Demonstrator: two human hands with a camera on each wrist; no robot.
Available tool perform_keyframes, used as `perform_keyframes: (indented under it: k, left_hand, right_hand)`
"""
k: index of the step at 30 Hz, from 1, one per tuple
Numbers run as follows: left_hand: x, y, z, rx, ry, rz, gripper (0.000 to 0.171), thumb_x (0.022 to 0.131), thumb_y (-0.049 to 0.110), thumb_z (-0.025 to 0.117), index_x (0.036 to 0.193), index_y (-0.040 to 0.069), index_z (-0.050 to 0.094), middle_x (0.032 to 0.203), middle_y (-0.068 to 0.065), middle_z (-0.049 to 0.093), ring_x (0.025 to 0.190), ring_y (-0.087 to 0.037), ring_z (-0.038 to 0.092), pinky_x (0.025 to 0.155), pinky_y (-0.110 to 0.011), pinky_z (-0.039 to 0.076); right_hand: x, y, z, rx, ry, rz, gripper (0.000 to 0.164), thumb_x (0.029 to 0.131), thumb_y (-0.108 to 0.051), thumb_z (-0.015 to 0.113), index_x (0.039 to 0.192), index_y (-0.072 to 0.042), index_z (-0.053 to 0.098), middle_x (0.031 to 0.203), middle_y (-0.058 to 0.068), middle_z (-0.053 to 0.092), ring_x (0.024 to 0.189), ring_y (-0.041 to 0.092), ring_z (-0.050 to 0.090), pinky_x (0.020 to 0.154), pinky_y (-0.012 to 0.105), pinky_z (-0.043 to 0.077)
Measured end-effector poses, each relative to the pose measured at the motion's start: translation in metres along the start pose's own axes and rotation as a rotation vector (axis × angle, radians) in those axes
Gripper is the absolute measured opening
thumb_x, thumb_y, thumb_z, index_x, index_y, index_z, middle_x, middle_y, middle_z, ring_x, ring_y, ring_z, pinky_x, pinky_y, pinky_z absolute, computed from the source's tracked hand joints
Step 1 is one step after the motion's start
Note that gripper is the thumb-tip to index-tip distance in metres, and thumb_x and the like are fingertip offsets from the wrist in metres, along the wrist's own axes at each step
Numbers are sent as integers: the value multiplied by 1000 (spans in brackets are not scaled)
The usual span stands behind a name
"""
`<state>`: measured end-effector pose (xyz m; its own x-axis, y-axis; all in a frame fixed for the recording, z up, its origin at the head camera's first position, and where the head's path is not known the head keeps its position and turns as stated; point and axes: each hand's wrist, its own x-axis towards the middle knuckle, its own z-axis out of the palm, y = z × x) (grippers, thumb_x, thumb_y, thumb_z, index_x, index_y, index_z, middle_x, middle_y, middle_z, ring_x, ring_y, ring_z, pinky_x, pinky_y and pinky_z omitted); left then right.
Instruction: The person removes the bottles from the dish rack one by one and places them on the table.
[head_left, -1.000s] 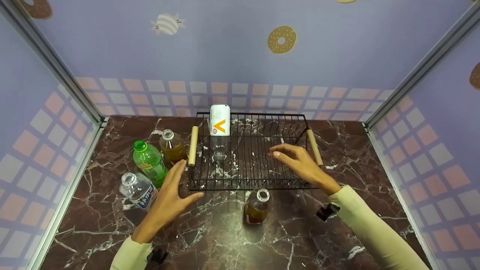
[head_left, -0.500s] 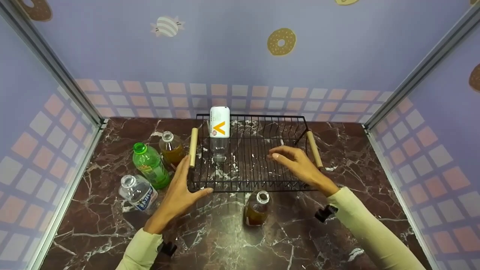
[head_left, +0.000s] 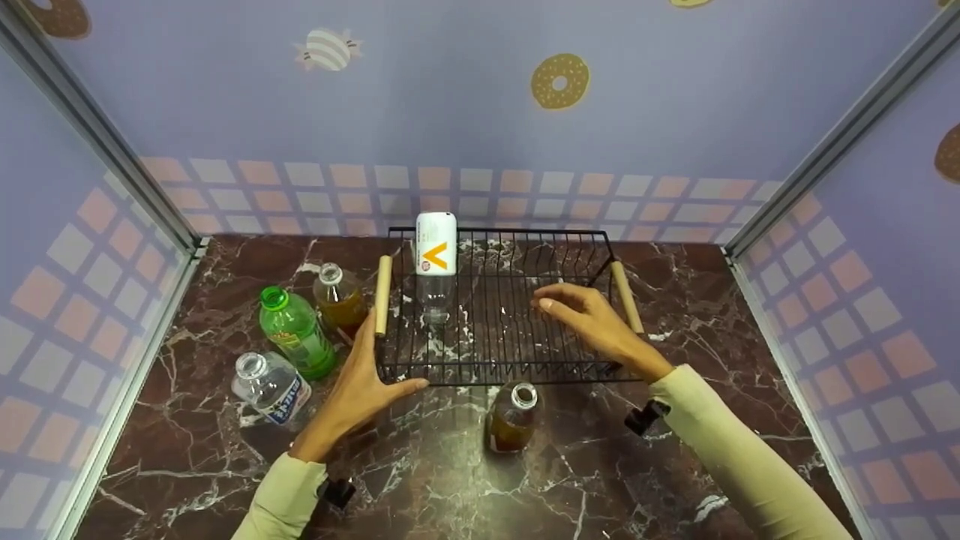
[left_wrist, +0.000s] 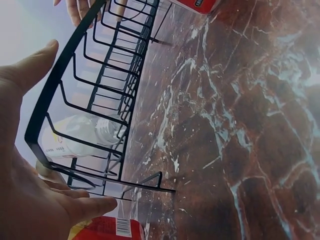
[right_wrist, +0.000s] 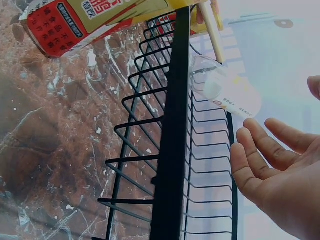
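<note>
My left hand (head_left: 352, 397) is at the left front corner of the black wire rack (left_wrist: 65, 56). Its fingers are straight, beside the left wooden handle (head_left: 383, 295), and the thumb points along the front rail. Over the right half of the rack hovers my right hand (head_left: 596, 322), fingers loosely bent and holding nothing. Inside the rack, toward the left, a clear bottle with a white label (head_left: 436, 244) stands neck down. An amber-coloured bottle (head_left: 512, 427) stands upright just in front of the rack; a red and yellow label (right_wrist: 82, 25) shows in the right wrist view.
Left of the rack stand a second amber-coloured bottle (head_left: 341, 301), a green bottle (head_left: 300, 337) and a clear bottle with a blue label (head_left: 277, 394), all without caps. A second wooden handle (head_left: 628, 298) is on the rack's right end. Patterned walls (head_left: 450, 97) enclose the marble table (head_left: 420, 480).
My left hand has moved right, from beside the green bottle to the rack's left front corner. The right hand stays nearly where it was, and the bottles have not moved.
</note>
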<state>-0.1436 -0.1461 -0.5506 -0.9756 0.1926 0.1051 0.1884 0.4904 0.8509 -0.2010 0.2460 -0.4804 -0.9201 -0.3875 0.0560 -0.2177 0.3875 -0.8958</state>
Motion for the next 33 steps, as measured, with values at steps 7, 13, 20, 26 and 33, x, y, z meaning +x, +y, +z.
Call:
perform_keyframes:
  k: [7, 13, 20, 26, 33]
  left_hand:
    - [1, -6, 1, -12, 0, 8, 142, 81, 39, 101, 175, 1, 2, 180, -32, 9, 162, -56, 21, 130, -74, 19]
    - [0, -9, 4, -49, 5, 14, 141, 81, 35, 101, 176, 2, 2, 180, -33, 8, 163, -56, 18, 129, -75, 19]
    - [1, -14, 8, -119, 24, 18, 140, 79, 31, 102, 176, 3, 4, 181, -30, 7, 164, -54, 17, 130, -75, 16]
    - [0, -16, 9, -172, 21, 7, 140, 80, 28, 102, 176, 5, 3, 181, -30, 5, 164, -54, 15, 130, -76, 15]
    - [0, -16, 10, -176, 16, -19, 139, 81, 31, 101, 177, 12, 2, 181, -29, 7, 163, -54, 20, 129, -76, 18]
  right_hand:
    - [16, -2, 1, 52, -18, 13, 43, 114, -28, 60, 144, 3, 66, 137, 20, 73, 119, 30, 71, 112, 57, 56]
    - [29, -5, 2, 20, -35, 38, 47, 114, -35, 61, 145, -1, 67, 137, 15, 74, 121, 32, 71, 108, 53, 59]
    - [45, -7, 5, -42, -63, 67, 55, 112, -45, 62, 148, -4, 65, 140, 17, 72, 121, 37, 70, 105, 56, 59]
    - [58, -8, 8, -76, -87, 51, 55, 112, -46, 62, 149, -7, 65, 142, 17, 70, 117, 31, 69, 102, 55, 59]
    - [72, -9, 13, -53, -96, 81, 60, 110, -48, 64, 152, -4, 62, 147, 14, 68, 134, 37, 64, 115, 55, 54]
